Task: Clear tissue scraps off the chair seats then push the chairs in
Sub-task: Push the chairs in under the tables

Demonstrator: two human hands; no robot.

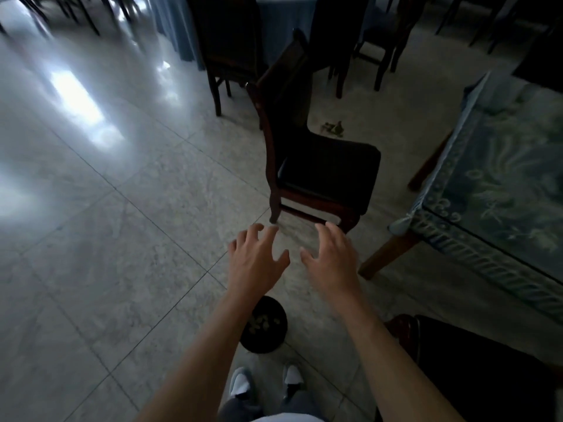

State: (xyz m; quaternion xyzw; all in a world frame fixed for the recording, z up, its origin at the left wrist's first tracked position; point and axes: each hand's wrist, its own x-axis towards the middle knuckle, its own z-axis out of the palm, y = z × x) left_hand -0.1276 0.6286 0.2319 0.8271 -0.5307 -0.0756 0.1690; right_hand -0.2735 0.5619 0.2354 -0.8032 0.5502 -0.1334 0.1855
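A dark wooden chair (323,169) with a black seat stands on the tiled floor ahead, pulled away from the table (499,166) on the right. Its seat looks bare. My left hand (259,257) and my right hand (332,257) are stretched out side by side in the air, short of the chair's near legs, fingers spread and loosely bent, holding nothing. A black round bin (265,327) with pale tissue scraps inside sits on the floor under my left forearm. Another dark chair (475,367) shows at the lower right.
The table carries a blue patterned cloth under glass. Small debris (333,129) lies on the floor beyond the chair. More dark chairs (231,47) and a blue-skirted table (283,28) stand farther back. Open tiled floor stretches to the left. My shoes (265,382) are at the bottom.
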